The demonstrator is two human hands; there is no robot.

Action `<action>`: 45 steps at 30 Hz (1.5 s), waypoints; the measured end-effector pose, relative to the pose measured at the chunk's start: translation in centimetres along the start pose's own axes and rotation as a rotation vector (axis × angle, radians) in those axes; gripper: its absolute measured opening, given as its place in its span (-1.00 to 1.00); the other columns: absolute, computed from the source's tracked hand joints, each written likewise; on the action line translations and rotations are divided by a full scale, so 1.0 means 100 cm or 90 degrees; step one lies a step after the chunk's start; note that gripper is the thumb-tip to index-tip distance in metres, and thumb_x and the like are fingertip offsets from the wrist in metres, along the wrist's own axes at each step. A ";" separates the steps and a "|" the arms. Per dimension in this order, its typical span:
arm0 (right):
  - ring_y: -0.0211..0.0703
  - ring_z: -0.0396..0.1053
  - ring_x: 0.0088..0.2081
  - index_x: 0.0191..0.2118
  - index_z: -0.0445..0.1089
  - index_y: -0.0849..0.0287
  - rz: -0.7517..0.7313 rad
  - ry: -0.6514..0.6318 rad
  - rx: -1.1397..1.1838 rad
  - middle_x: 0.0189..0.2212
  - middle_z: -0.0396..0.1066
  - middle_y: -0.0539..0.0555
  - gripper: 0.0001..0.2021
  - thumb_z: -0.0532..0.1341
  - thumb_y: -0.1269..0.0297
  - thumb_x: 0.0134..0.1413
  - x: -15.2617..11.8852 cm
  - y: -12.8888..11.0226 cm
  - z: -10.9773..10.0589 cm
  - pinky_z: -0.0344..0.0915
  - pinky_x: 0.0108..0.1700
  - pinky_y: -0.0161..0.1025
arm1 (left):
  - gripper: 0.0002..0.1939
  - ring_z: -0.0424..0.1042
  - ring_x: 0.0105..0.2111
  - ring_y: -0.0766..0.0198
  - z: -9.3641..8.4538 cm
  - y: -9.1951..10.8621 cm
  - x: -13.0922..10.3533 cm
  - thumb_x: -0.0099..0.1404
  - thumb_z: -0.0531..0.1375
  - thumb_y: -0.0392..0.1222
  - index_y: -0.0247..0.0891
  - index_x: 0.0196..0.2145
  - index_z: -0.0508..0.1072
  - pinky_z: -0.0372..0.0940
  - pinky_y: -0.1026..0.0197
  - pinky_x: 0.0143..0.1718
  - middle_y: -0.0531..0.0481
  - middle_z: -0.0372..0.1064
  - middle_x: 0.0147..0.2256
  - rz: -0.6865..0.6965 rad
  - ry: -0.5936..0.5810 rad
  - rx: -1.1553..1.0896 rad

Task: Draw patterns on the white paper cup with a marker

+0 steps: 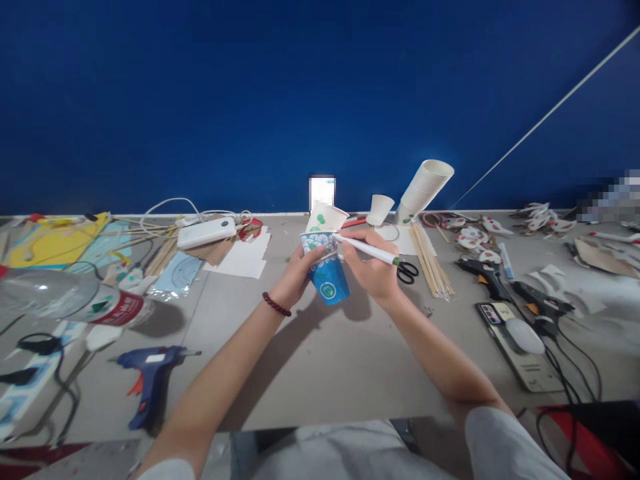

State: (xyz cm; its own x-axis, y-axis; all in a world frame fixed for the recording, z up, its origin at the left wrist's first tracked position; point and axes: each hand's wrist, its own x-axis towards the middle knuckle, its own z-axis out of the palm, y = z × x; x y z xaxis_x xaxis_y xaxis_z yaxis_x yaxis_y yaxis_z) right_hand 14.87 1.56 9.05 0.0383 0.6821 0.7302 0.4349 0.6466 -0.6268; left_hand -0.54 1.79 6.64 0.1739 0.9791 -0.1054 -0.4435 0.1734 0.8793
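grey shirt [330, 453] is closest to the camera, right up against the near edge of the table [295, 373]. so the blue paper cup [327, 283] is up in the air over the middle, more toward the far edge, tipped with its base down and to the right. left hand [300, 270] is wrapped round its side, thumb in front. right hand [377, 273] has a narrow grip on a white pen [373, 250], tip right by the cup's rim. a white cup [325, 220] with green dots shows just past that rim, can't tell if it's nested or behind.

stuff i'd worry about: thin paper wall, so squeezing too hard on the left probably buckles it, and a slip of the pen could smear the pattern. black scissors [407, 272] sit just beside the right hand, easy to knock. tall cup stack [425, 190] leans near the far edge, and an elbow swinging left could shove the blue glue gun [153, 380] off the near edge.
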 end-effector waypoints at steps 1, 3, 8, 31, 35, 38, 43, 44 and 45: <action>-0.09 0.58 -0.25 -0.26 0.52 0.10 0.000 0.002 0.002 -0.31 0.62 0.08 -0.89 0.24 0.39 0.12 0.000 0.000 0.000 0.52 -0.20 -0.14 | -0.45 0.46 0.02 0.00 0.000 0.000 0.000 0.12 0.39 0.01 -0.22 0.04 0.48 0.30 0.05 0.03 -0.14 0.51 0.01 0.003 -0.001 -0.001; -0.08 0.58 -0.25 -0.27 0.52 0.11 0.001 0.004 0.007 -0.32 0.62 0.09 -0.89 0.24 0.40 0.13 0.001 -0.001 0.000 0.51 -0.19 -0.14 | -0.43 0.46 0.02 0.00 0.000 0.000 0.000 0.13 0.38 0.00 -0.21 0.07 0.47 0.29 0.05 0.03 -0.14 0.51 0.01 0.004 0.000 -0.003; -0.09 0.58 -0.24 -0.27 0.51 0.10 -0.002 0.003 0.001 -0.31 0.62 0.08 -0.89 0.23 0.39 0.13 0.000 -0.001 0.000 0.51 -0.20 -0.14 | -0.44 0.47 0.01 0.00 -0.001 -0.001 0.000 0.13 0.39 -0.01 -0.24 0.06 0.47 0.29 0.05 0.02 -0.15 0.51 0.01 -0.005 0.004 -0.003; -0.11 0.56 -0.28 -0.24 0.51 0.09 -0.004 -0.019 -0.007 -0.32 0.60 0.07 -0.90 0.24 0.35 0.15 -0.002 -0.002 0.001 0.50 -0.25 -0.16 | -0.45 0.46 0.02 -0.04 0.002 -0.001 -0.001 0.09 0.42 -0.01 -0.27 0.00 0.47 0.31 0.04 0.03 -0.18 0.50 -0.01 0.013 0.046 0.028; -0.12 0.56 -0.29 -0.24 0.51 0.10 0.007 -0.019 -0.001 -0.32 0.60 0.07 -0.89 0.24 0.37 0.14 -0.001 -0.002 0.001 0.50 -0.26 -0.17 | -0.46 0.45 0.03 -0.03 0.004 0.000 -0.002 0.09 0.41 -0.02 -0.26 -0.01 0.47 0.31 0.03 0.04 -0.17 0.51 -0.01 0.008 0.051 0.029; -0.12 0.57 -0.29 -0.24 0.51 0.11 0.004 -0.014 0.006 -0.31 0.60 0.07 -0.89 0.24 0.39 0.14 -0.001 -0.001 0.000 0.50 -0.26 -0.18 | -0.46 0.46 0.02 -0.03 0.004 0.001 -0.003 0.10 0.40 -0.01 -0.27 0.00 0.47 0.31 0.03 0.03 -0.17 0.50 -0.01 0.005 0.042 0.025; -0.13 0.57 -0.30 -0.25 0.50 0.11 -0.005 -0.011 0.014 -0.32 0.61 0.07 -0.89 0.24 0.41 0.12 -0.002 -0.001 0.000 0.50 -0.27 -0.18 | -0.44 0.46 0.03 -0.02 0.003 0.002 -0.002 0.10 0.40 -0.01 -0.26 0.02 0.47 0.30 0.03 0.05 -0.17 0.50 -0.01 0.010 0.038 0.025; -0.13 0.57 -0.30 -0.25 0.50 0.11 -0.006 -0.012 0.017 -0.31 0.61 0.07 -0.89 0.24 0.41 0.12 -0.002 -0.001 0.000 0.50 -0.26 -0.18 | -0.44 0.46 0.03 -0.02 0.003 0.001 -0.002 0.09 0.40 -0.01 -0.26 0.02 0.47 0.30 0.03 0.05 -0.16 0.50 -0.01 0.009 0.038 0.025; -0.12 0.57 -0.29 -0.25 0.50 0.11 -0.006 -0.013 0.019 -0.30 0.61 0.07 -0.89 0.24 0.41 0.12 -0.002 -0.001 0.000 0.51 -0.26 -0.17 | -0.44 0.46 0.02 -0.02 0.002 0.001 -0.002 0.09 0.40 0.00 -0.26 0.02 0.47 0.30 0.02 0.05 -0.17 0.50 -0.01 0.008 0.037 0.026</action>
State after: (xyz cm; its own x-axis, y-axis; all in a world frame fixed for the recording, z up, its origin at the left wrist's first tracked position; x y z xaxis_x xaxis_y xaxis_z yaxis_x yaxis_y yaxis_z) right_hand 14.80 1.38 8.96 0.0154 0.6822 0.7310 0.4078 0.6633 -0.6275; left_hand -0.41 1.63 6.88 0.1168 0.9860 -0.1193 -0.4093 0.1572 0.8988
